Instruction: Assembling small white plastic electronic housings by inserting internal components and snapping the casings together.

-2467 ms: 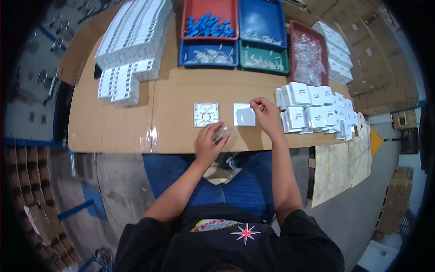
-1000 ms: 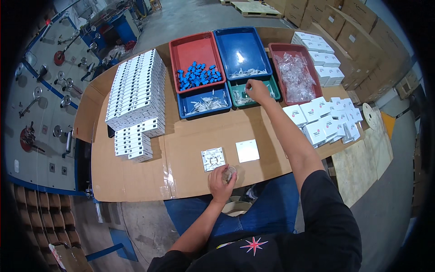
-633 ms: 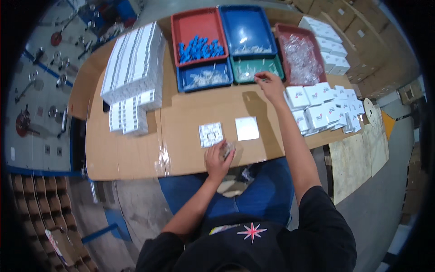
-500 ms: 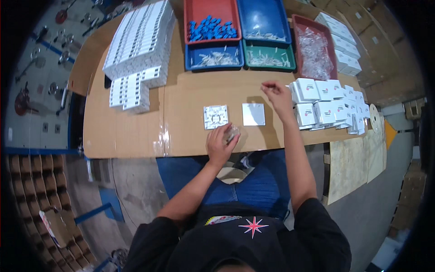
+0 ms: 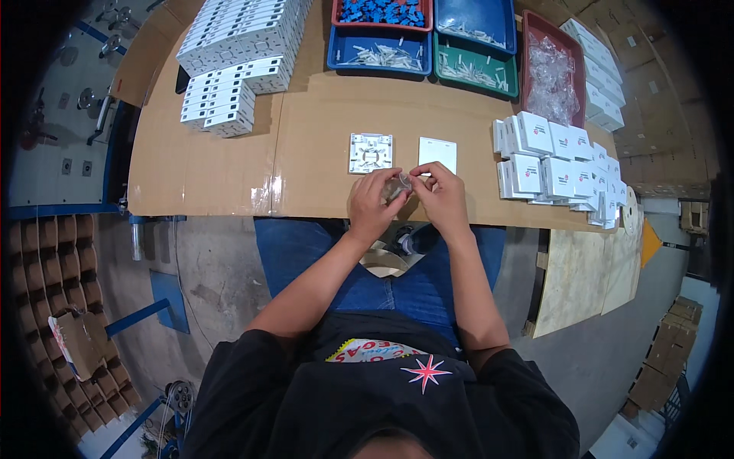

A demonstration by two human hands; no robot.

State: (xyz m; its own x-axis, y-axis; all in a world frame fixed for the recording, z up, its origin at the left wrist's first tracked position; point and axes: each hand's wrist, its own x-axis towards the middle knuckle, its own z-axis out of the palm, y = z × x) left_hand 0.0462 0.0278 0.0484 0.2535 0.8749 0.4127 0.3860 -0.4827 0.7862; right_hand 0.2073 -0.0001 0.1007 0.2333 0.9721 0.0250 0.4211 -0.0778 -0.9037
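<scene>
My left hand (image 5: 371,206) is closed round a small clear plastic bag (image 5: 396,187) at the table's near edge. Thumb and forefinger of my right hand (image 5: 442,200) pinch at the bag's upper right edge; whether a small part is also between them is too small to tell. Just beyond my left fingers lies a white square frame (image 5: 371,153) with a moulded, cut-out inside. A plain white square plate (image 5: 437,155) rests to its right, its near edge partly covered by my right hand.
Trays stand at the back: red with blue parts (image 5: 381,12), blue (image 5: 378,56) and green (image 5: 475,73) with small white pieces, red with clear bags (image 5: 550,76). White frames (image 5: 237,46) are stacked at left, small white boxes (image 5: 554,164) at right, on the cardboard-covered table (image 5: 214,172).
My right hand has come down and left from beside the white boxes to the bag in my left hand. The whole view has shifted, so the table sits higher in it.
</scene>
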